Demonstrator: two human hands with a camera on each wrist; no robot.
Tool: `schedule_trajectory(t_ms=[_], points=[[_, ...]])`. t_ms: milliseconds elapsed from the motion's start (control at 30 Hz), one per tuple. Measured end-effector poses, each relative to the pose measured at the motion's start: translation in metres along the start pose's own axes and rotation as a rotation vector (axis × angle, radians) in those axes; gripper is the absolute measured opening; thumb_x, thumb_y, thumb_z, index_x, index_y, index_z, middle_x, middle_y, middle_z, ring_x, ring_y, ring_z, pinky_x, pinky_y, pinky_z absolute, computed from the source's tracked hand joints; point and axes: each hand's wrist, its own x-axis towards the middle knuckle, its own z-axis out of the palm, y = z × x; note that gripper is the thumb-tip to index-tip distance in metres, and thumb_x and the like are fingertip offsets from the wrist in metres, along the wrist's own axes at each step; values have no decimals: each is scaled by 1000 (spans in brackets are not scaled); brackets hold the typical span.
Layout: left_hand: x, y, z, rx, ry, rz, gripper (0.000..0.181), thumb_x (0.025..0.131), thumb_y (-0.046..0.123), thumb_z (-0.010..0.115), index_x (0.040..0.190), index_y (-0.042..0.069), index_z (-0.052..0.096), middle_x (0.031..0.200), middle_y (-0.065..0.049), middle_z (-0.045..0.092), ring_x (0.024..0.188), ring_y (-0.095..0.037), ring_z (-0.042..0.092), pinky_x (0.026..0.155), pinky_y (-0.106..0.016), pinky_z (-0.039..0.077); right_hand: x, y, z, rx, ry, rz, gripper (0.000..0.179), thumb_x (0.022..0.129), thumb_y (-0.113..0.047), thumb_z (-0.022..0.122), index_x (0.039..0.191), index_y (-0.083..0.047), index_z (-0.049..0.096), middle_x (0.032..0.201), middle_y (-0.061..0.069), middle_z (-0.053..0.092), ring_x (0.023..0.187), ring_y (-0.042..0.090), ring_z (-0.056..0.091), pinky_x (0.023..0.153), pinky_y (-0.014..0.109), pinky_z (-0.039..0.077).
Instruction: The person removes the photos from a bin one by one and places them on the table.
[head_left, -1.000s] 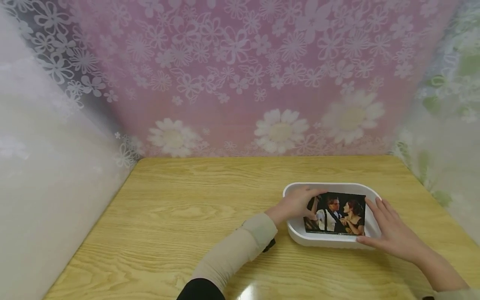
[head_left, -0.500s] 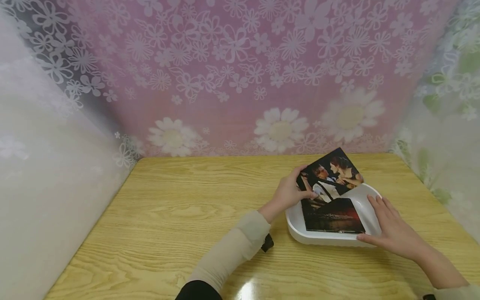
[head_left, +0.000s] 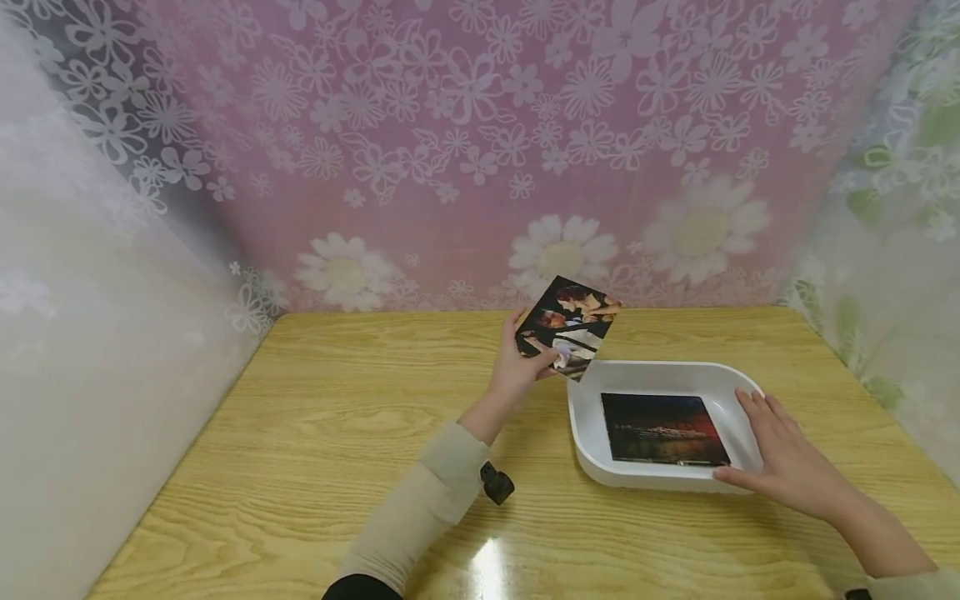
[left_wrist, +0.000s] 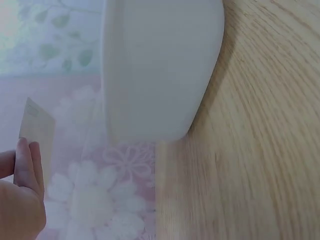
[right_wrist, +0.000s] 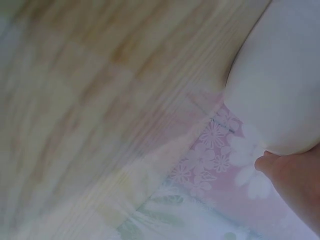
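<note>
My left hand (head_left: pixel 517 364) pinches a postcard (head_left: pixel 573 312) with a picture of a couple, thumb on its front. It holds the card tilted in the air, just beyond the left end of a white plastic tray (head_left: pixel 592 465). In the left wrist view the postcard's pale back (left_wrist: pixel 44 131) carries a small print near one corner. Another card (head_left: pixel 663 429), dark with a lit ship and a red glow, lies flat inside the tray. My right hand (head_left: pixel 795 462) grips the tray's right front corner, fingers over the right rim and thumb on the front rim.
The tray stands on a wood-grain table (head_left: pixel 360 442), towards its right side. Pink flowered sheeting (head_left: pixel 450 208) closes off the back, with pale sheeting on both sides. A small black device (head_left: pixel 497 483) sits at the left wrist.
My left hand has lifted the couple postcard out of the tray and carried it left, turning it. The ship card beneath has come into view. The right hand has stayed at the tray.
</note>
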Motion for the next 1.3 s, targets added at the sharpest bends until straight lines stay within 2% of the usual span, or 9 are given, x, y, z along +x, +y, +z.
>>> schedule_trajectory(t_ms=[100, 200, 400, 533, 667, 767, 900, 1067, 1300], points=[[-3, 4, -14, -44, 8, -18, 62, 78, -7, 62, 132, 16, 41, 114, -11, 47, 81, -19, 57, 67, -32, 50, 0, 0, 0, -6, 2, 0, 106, 71, -36, 72, 141, 1, 2, 139, 33, 9, 130, 36, -9, 101, 44, -10], [-7, 8, -28, 12, 22, -28, 50, 79, 1, 65, 125, 12, 51, 109, -12, 50, 80, -18, 56, 70, -29, 49, 0, 0, 0, -7, 2, 0, 106, 71, -37, 72, 141, 0, 1, 139, 32, 9, 130, 36, -9, 101, 44, -10], [-14, 12, -52, 75, 30, -62, 37, 90, 12, 52, 127, 11, 51, 128, -8, 43, 96, -15, 49, 60, -22, 45, 0, 0, 0, -2, 2, -1, 106, 71, -37, 72, 141, 0, 2, 139, 33, 9, 130, 35, -9, 101, 44, -10], [-17, 12, -66, 30, 29, -95, 39, 88, 2, 51, 127, 8, 49, 128, -11, 42, 85, -13, 50, 57, -20, 44, 0, 0, 0, -7, 2, 1, 106, 71, -37, 72, 141, 0, 2, 138, 33, 9, 130, 36, -10, 101, 44, -10], [-20, 12, -77, 60, 5, -120, 52, 81, -4, 60, 130, 11, 46, 127, -14, 40, 80, -17, 53, 66, -27, 48, 0, 0, 0, -10, -1, 10, 106, 71, -38, 72, 142, -1, 1, 138, 33, 10, 129, 36, -10, 101, 44, -11], [-22, 11, -82, 170, -21, -157, 64, 76, -5, 65, 133, 16, 43, 136, -12, 31, 105, -23, 47, 74, -36, 47, 0, 0, 0, -8, -4, 15, 107, 71, -38, 72, 141, 0, 2, 138, 33, 10, 129, 36, -9, 100, 44, -11], [-24, 7, -88, 428, -82, -185, 79, 71, 3, 73, 138, 19, 33, 141, -12, 24, 126, -28, 26, 80, -40, 44, 0, 0, 0, -5, -2, 14, 106, 70, -38, 72, 141, 0, 3, 138, 34, 10, 129, 37, -9, 100, 45, -11], [-23, 0, -95, 725, -178, -190, 90, 68, 12, 77, 141, 17, 25, 139, -16, 28, 124, -31, 29, 81, -39, 43, -1, 0, 0, -6, -4, 19, 107, 71, -38, 72, 142, -1, 1, 138, 33, 9, 129, 36, -10, 100, 44, -11], [-20, -13, -98, 969, -266, -170, 93, 67, 18, 78, 140, 6, 23, 137, -17, 31, 123, -30, 32, 92, -40, 35, -1, 0, 1, -12, 1, 8, 106, 70, -38, 72, 142, -1, 2, 138, 33, 10, 130, 36, -10, 101, 43, -11]])
